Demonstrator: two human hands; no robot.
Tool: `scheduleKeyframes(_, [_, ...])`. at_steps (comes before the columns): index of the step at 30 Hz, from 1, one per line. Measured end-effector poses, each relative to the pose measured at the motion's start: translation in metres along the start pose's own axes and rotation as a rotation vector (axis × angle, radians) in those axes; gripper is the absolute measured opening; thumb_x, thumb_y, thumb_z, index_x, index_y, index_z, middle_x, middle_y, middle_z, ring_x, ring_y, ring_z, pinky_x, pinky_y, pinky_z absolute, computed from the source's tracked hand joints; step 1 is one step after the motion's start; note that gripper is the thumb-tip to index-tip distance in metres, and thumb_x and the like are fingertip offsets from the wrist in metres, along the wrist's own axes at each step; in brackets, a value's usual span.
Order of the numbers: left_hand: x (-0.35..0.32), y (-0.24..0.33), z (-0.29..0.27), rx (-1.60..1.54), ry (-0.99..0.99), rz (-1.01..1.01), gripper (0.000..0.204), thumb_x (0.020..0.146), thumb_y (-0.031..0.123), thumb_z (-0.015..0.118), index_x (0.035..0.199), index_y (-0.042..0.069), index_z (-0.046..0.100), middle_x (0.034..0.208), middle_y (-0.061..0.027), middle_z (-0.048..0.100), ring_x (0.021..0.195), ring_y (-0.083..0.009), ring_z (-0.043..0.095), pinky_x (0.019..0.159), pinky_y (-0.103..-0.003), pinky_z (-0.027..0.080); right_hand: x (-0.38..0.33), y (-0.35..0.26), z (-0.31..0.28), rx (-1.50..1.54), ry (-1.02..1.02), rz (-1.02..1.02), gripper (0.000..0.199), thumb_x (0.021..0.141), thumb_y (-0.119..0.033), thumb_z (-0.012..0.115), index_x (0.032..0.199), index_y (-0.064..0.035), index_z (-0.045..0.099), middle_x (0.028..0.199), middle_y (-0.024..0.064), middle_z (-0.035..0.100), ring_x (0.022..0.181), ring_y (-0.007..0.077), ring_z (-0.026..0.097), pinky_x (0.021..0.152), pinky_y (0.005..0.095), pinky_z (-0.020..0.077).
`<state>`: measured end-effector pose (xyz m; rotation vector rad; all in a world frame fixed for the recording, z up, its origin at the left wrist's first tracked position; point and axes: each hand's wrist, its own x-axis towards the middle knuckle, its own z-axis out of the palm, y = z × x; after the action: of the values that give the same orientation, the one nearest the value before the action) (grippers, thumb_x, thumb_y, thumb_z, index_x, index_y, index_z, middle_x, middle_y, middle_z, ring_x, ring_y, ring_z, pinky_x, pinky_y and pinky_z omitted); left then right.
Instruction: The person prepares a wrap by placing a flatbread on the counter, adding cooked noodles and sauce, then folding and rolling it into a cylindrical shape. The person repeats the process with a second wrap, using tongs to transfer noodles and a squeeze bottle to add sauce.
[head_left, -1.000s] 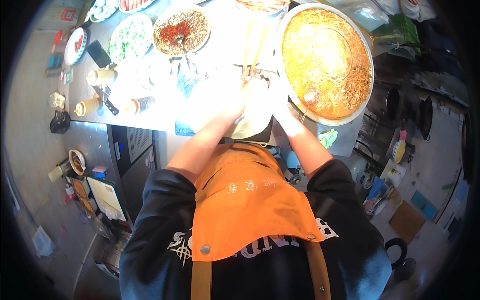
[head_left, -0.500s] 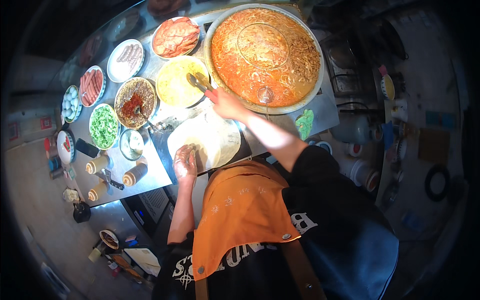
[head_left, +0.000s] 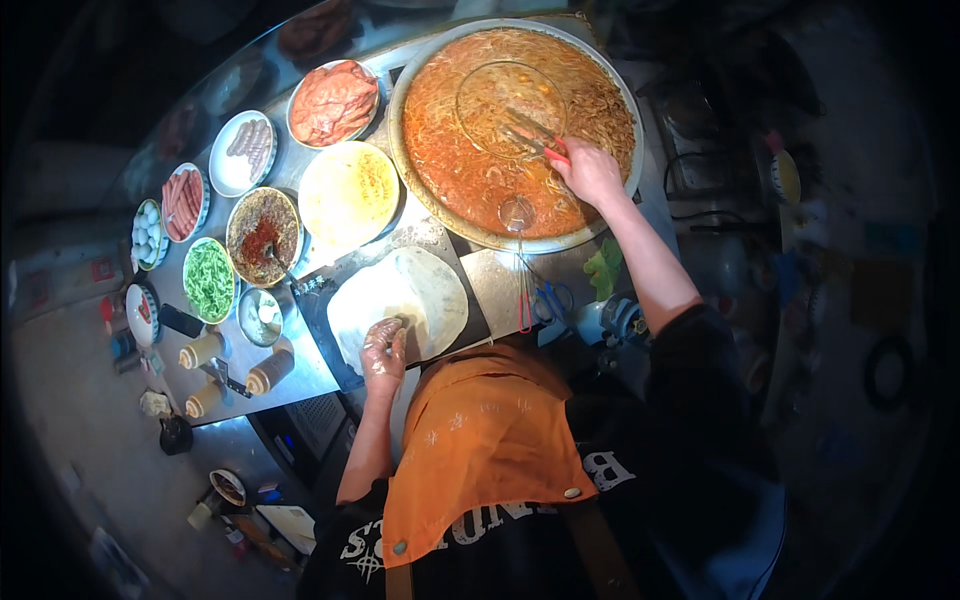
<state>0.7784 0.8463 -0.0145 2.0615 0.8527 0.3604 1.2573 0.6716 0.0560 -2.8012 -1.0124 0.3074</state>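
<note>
My right hand (head_left: 592, 170) is closed around a pair of tongs (head_left: 537, 135) with red on the grip. Their tips reach over the shredded food in the large round pan (head_left: 398, 150), close to a thin metal ring (head_left: 458, 105). Down on the work surface lies a pale, thin round flatbread (head_left: 435, 300). At its near left edge rests my left hand (head_left: 383, 352), whitish smears on it and its fingers curled in. What those fingers pinch, if anything, cannot be made out. A small skimmer (head_left: 517, 212) sits at the pan's near side.
Left of the pan stand bowls of yellow food (head_left: 348, 195), pinkish slices (head_left: 335, 100), sausages (head_left: 184, 203), chopped greens (head_left: 209, 280) and dark sauce with a spoon (head_left: 262, 240). Squeeze bottles (head_left: 270, 370) lie front left. Blue-handled scissors (head_left: 550, 303) are by the counter's front edge.
My right hand has carried the tongs from the bowl of yellow food rightward, over the large pan. My left hand stays at the flatbread, its fingers more curled. The view has shifted slightly.
</note>
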Motion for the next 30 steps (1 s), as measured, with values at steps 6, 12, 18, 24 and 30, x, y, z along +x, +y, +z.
scheduleKeyframes(6, [-0.018,0.007,0.002,-0.058,0.026,-0.142,0.019,0.091,-0.002,0.076,0.109,0.004,0.077,0.115,-0.0164,0.074,0.103,-0.0312,0.074,0.084,-0.038,0.062,0.070,-0.018,0.035,-0.166,-0.034,-0.207,0.036,0.097,-0.030,0.073,0.118,-0.0031,0.065,0.114,0.0190,0.074,0.103,0.0371,0.074,0.087,0.0492,0.0589])
scheduleKeyframes(12, [-0.034,-0.002,-0.005,-0.008,0.081,-0.159,0.017,0.092,0.000,0.076,0.108,0.005,0.076,0.115,-0.0155,0.074,0.103,-0.0301,0.073,0.081,-0.038,0.062,0.083,0.003,0.038,-0.003,-0.027,-0.015,0.040,0.095,-0.036,0.074,0.122,-0.0068,0.070,0.116,0.0197,0.075,0.109,0.0373,0.073,0.091,0.0499,0.0577])
scheduleKeyframes(18, [-0.035,0.000,0.006,-0.051,0.132,-0.188,0.014,0.093,0.001,0.076,0.107,0.004,0.075,0.113,-0.0156,0.074,0.100,-0.0302,0.074,0.081,-0.038,0.062,0.066,0.035,0.015,0.090,-0.022,0.208,0.042,0.095,-0.044,0.073,0.124,-0.0139,0.074,0.116,0.0187,0.076,0.113,0.0380,0.071,0.095,0.0522,0.0559])
scheduleKeyframes(24, [-0.030,0.005,0.017,-0.098,0.139,-0.139,0.015,0.092,-0.001,0.075,0.106,0.002,0.076,0.112,-0.0175,0.074,0.098,-0.0315,0.074,0.077,-0.038,0.062,0.056,0.034,-0.011,-0.110,0.050,0.006,0.044,0.093,-0.040,0.075,0.127,-0.0123,0.072,0.111,0.0180,0.077,0.101,0.0373,0.075,0.087,0.0498,0.0592])
scheduleKeyframes(30, [-0.026,0.009,0.018,-0.069,0.147,-0.148,0.015,0.091,-0.002,0.075,0.106,0.001,0.076,0.111,-0.0189,0.074,0.100,-0.0345,0.074,0.086,-0.040,0.060,0.099,-0.013,-0.003,-0.263,-0.071,-0.049,0.042,0.093,-0.040,0.077,0.113,-0.0028,0.075,0.110,0.0172,0.078,0.100,0.0340,0.077,0.085,0.0455,0.0616])
